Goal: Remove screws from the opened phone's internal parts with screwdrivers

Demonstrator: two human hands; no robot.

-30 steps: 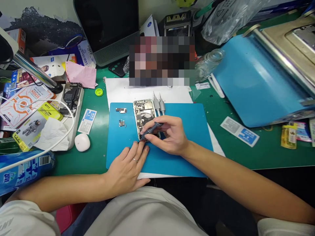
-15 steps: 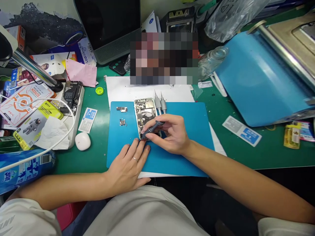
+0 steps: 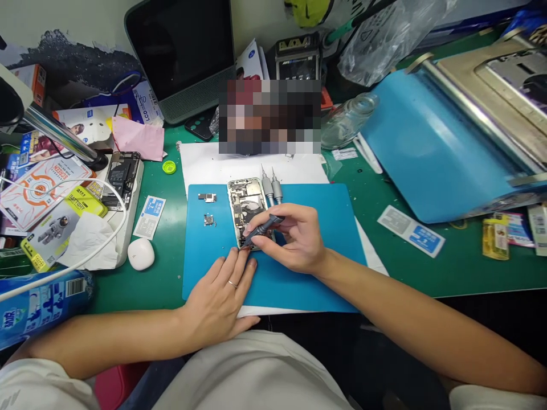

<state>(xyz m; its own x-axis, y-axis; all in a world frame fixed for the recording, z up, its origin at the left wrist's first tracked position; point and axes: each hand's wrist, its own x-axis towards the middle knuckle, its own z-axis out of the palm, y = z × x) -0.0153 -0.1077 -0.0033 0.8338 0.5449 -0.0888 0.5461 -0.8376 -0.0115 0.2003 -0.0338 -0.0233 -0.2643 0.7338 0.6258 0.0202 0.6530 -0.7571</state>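
Note:
On the blue mat (image 3: 316, 273) lies an opened phone (image 3: 232, 196) with its inner parts exposed. My right hand (image 3: 294, 239) grips a dark grey screwdriver (image 3: 262, 229) between thumb and fingers. It slants down to the phone's near end; its tip is too small to make out. My left hand (image 3: 217, 290) rests flat on the mat with fingers stretched out, fingertips at the phone's near edge. Two grey screwdrivers (image 3: 272, 187) lie beside the phone, partly behind my right hand. Small metal phone parts (image 3: 208, 197) sit left of it.
A white earbud case (image 3: 141, 254), a card (image 3: 149, 217) and another opened phone (image 3: 122, 179) are on the left. A glass jar (image 3: 350, 119) stands behind the mat. To the right are a blue-covered device (image 3: 410, 148) and a card (image 3: 411, 231). A white cable (image 3: 102, 245) crosses the left side.
The camera view has shifted slightly, so the bench appears a little lower and further left. Both hands keep nearly the same pose at the phone, the screwdriver still in my right hand.

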